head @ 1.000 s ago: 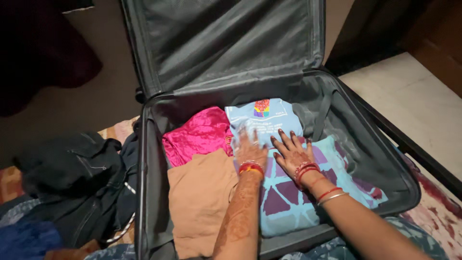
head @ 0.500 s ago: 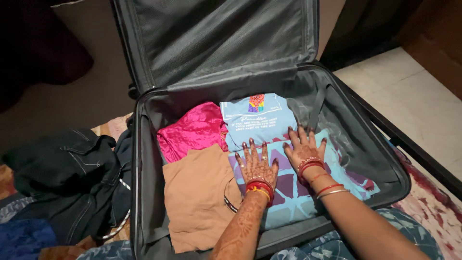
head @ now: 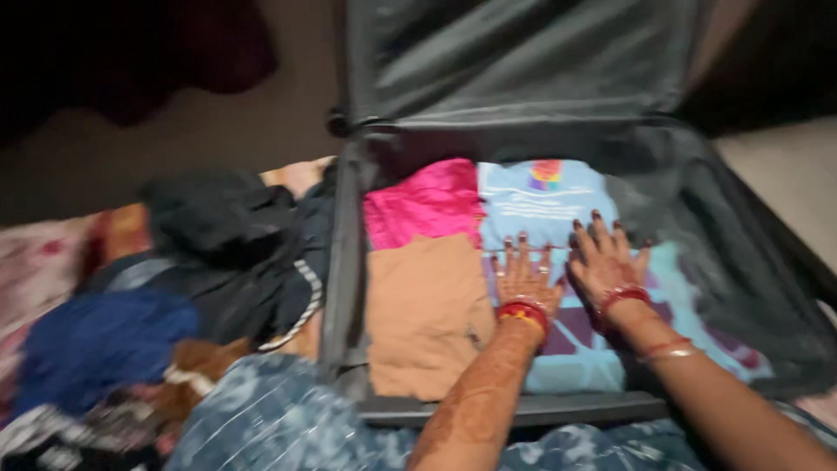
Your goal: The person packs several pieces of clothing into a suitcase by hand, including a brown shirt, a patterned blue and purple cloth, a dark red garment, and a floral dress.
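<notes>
An open dark grey suitcase [head: 342,288] lies in front of me with folded clothes inside. My left hand [head: 523,275] and my right hand [head: 604,259] press flat, fingers spread, on a light blue cloth with purple shapes [head: 580,349]. Just beyond the fingertips lies a pale blue folded shirt with a coloured print [head: 545,205]. A pink shiny garment [head: 423,205] and a tan folded cloth [head: 427,310] lie to the left of my hands. Both wrists wear red bangles. The view is blurred.
Left of the suitcase is a heap of dark clothes [head: 227,240], a blue garment [head: 96,344] and a patterned bedsheet [head: 39,262]. The raised suitcase lid [head: 523,57] stands behind. Blue patterned fabric [head: 279,423] covers my lap at the bottom. Pale floor [head: 793,170] shows at right.
The view has swung left, so the suitcase sits further right and more of the clothes heap shows. Both hands stay flat on the blue cloth, having slid back from the pale shirt earlier.
</notes>
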